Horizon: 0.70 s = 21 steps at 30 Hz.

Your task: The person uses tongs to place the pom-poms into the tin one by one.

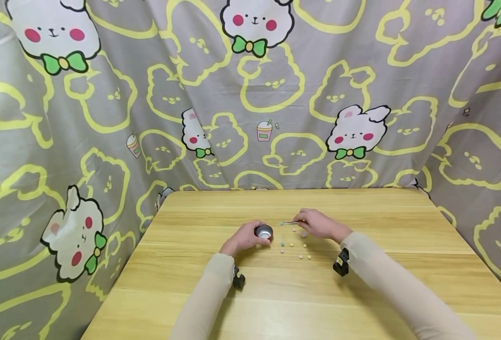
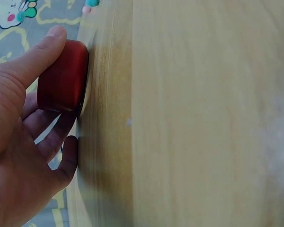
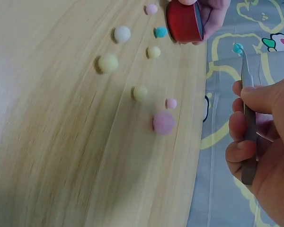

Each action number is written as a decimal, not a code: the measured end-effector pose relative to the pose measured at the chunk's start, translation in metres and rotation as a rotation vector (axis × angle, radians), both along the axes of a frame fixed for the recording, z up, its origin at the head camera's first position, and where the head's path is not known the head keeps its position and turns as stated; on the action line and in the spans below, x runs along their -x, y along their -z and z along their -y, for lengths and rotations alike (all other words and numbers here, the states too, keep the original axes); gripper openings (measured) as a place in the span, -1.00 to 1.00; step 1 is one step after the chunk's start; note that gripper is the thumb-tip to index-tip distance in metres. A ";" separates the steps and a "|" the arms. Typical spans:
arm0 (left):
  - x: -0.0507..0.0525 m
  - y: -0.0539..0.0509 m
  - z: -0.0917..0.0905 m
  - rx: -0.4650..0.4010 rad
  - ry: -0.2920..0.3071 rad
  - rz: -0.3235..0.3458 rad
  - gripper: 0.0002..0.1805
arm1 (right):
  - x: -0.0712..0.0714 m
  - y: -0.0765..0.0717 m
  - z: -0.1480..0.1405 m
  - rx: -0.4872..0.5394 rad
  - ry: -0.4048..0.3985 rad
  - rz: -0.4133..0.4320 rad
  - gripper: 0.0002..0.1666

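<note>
My left hand (image 1: 247, 235) grips a small round tin (image 1: 264, 232), dark and silvery inside, on the wooden table. In the left wrist view its outer wall (image 2: 64, 78) is red, with the thumb on one side and fingers on the other. My right hand (image 1: 318, 224) pinches metal tweezers (image 3: 247, 118). Their tips hold a small teal pompom (image 3: 237, 48), just right of the tin and apart from it. On the table nearby lie a larger pink pompom (image 3: 164, 123), another teal pompom (image 3: 161, 32) and a white pompom (image 3: 122, 34).
Several pale yellow pompoms, one of them this yellow pompom (image 3: 108, 63), and small pink ones such as this pink pompom (image 3: 171, 103) are scattered between the hands. The wooden table (image 1: 275, 302) ends at a patterned grey curtain (image 1: 242, 94). Black wrist cameras hang under both sleeves.
</note>
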State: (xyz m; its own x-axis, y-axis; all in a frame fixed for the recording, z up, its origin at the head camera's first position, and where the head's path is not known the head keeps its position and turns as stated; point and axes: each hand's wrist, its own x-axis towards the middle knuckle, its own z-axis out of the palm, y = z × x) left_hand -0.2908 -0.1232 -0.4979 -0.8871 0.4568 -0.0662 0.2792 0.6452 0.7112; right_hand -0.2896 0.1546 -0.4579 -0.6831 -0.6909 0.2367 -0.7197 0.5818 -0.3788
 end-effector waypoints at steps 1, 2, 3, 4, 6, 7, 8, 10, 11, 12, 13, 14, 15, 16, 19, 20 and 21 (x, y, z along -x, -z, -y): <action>0.000 0.000 0.000 -0.001 -0.002 0.001 -0.43 | 0.000 -0.001 0.002 0.001 -0.002 0.002 -0.79; 0.000 0.000 0.000 -0.002 -0.002 0.001 -0.43 | 0.001 -0.001 0.004 0.001 -0.004 0.001 -0.79; 0.000 0.000 0.000 -0.005 -0.001 0.002 -0.43 | 0.001 -0.002 0.005 0.003 -0.005 0.005 -0.79; 0.000 0.000 0.000 -0.007 -0.001 0.002 -0.43 | 0.001 -0.002 0.007 0.000 -0.001 0.007 -0.79; 0.000 -0.001 0.000 -0.007 -0.003 0.002 -0.43 | 0.002 -0.002 0.010 0.003 -0.003 0.014 -0.80; 0.000 0.000 0.000 -0.005 -0.004 0.002 -0.43 | 0.002 -0.002 0.012 0.004 -0.005 0.017 -0.80; 0.000 0.000 0.000 -0.005 -0.006 0.002 -0.43 | 0.003 -0.001 0.013 0.007 -0.006 0.020 -0.80; 0.000 0.000 0.000 -0.001 -0.008 0.001 -0.43 | 0.004 0.000 0.016 0.010 -0.011 0.016 -0.81; 0.001 0.001 0.000 0.001 -0.008 0.001 -0.44 | 0.005 0.001 0.017 0.012 -0.015 0.014 -0.81; 0.000 0.001 0.000 0.003 -0.008 0.000 -0.44 | 0.006 0.001 0.019 0.013 -0.017 0.010 -0.81; 0.000 0.000 0.000 0.001 -0.008 0.000 -0.44 | 0.007 0.002 0.020 0.016 -0.022 0.004 -0.81; 0.000 0.000 0.000 0.003 -0.008 -0.001 -0.44 | 0.007 0.002 0.021 0.018 -0.027 -0.002 -0.81; 0.000 0.000 0.000 0.003 -0.007 -0.003 -0.44 | 0.008 0.003 0.023 0.019 -0.030 -0.002 -0.81; 0.000 0.000 0.000 0.003 -0.006 -0.004 -0.44 | 0.008 0.003 0.024 0.020 -0.032 -0.001 -0.81; 0.001 0.000 0.000 0.006 -0.002 -0.009 -0.44 | 0.008 0.003 0.028 0.016 -0.037 0.006 -0.81; 0.001 0.000 0.000 0.011 -0.001 -0.014 -0.44 | 0.009 0.003 0.030 0.013 -0.036 0.008 -0.81; 0.002 0.000 0.000 0.012 0.000 -0.015 -0.43 | 0.009 0.003 0.031 0.009 -0.035 0.010 -0.81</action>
State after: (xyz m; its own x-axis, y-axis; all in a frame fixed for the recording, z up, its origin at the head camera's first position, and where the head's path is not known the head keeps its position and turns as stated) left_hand -0.2927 -0.1234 -0.4978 -0.8880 0.4561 -0.0584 0.2898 0.6537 0.6991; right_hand -0.2982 0.1239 -0.4611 -0.6611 -0.7122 0.2360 -0.7356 0.5533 -0.3909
